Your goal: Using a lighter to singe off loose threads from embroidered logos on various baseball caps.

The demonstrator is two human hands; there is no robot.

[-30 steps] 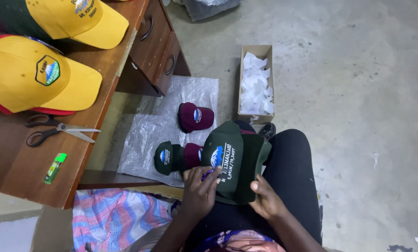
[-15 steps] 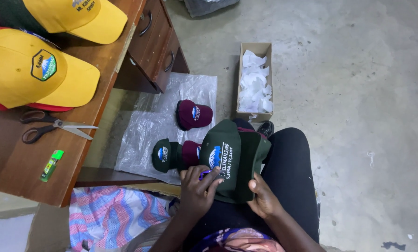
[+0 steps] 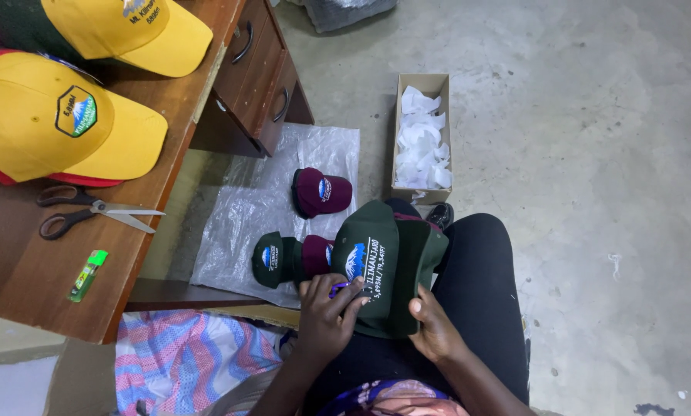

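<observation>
A grey concrete floor [image 3: 592, 154] is spreading out under everything, with small pale spots on it.

A person is sitting with a dark green cap [image 3: 388, 266] lying on their lap, on black trousers. The left hand [image 3: 326, 312] is resting on the cap's front, fingers curled down beside the blue and white badge. Something small and purple [image 3: 337, 287] is peeking out between those fingers, but it is too hidden to tell what it is. The right hand [image 3: 435, 331] is pinching the cap's lower edge, thumb on top, with the other fingers tucked under the cloth where they cannot be seen. A strip of dark red is peeking out under the cap's far edge.

Just left of the left hand, a striped pink and blue cloth [image 3: 183, 354] is lying, partly cut off at the bottom.

A little past the hands, a sheet of clear plastic [image 3: 237, 223] is lying on the floor. On it are sitting a small pile of green and dark red caps [image 3: 287, 258] and one more dark red cap [image 3: 321, 192]. A black shoe tip [image 3: 440, 216] is poking out behind the held cap.

Farther off, a narrow cardboard box [image 3: 421, 85] is holding white paper scraps.

Far left of the hands, a brown wooden desk [image 3: 29, 270] is holding scissors [image 3: 91, 209], a green lighter [image 3: 88, 274] and two yellow caps [image 3: 52, 123], one cut off at the top.
</observation>
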